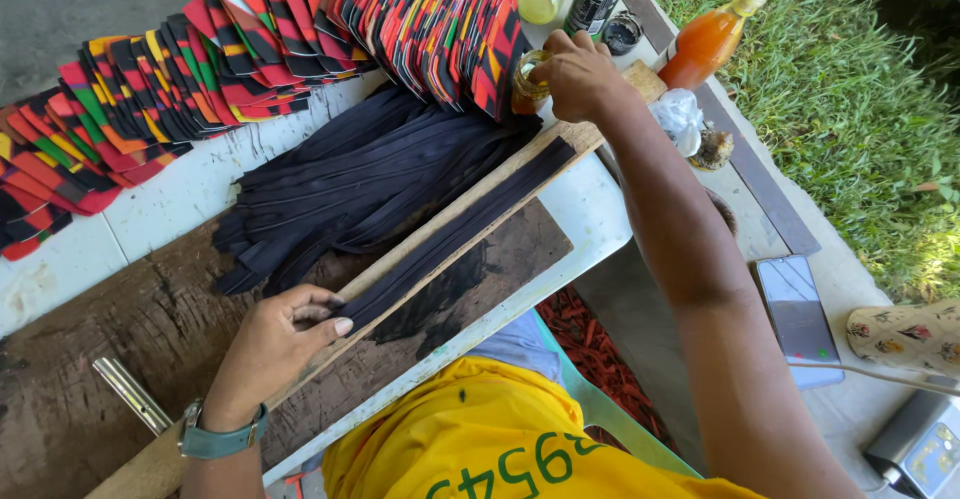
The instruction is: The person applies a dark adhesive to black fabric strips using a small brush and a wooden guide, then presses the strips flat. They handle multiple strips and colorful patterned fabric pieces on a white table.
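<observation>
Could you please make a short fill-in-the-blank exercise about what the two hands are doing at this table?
1. The left hand presses dark strips onto a long wooden ____.
2. The right hand reaches to a small glass ____.
3. On the left wrist sits a ____.
4. The bottle beside the grass holds ____ liquid.

Missing words: board; jar; watch; orange
</observation>
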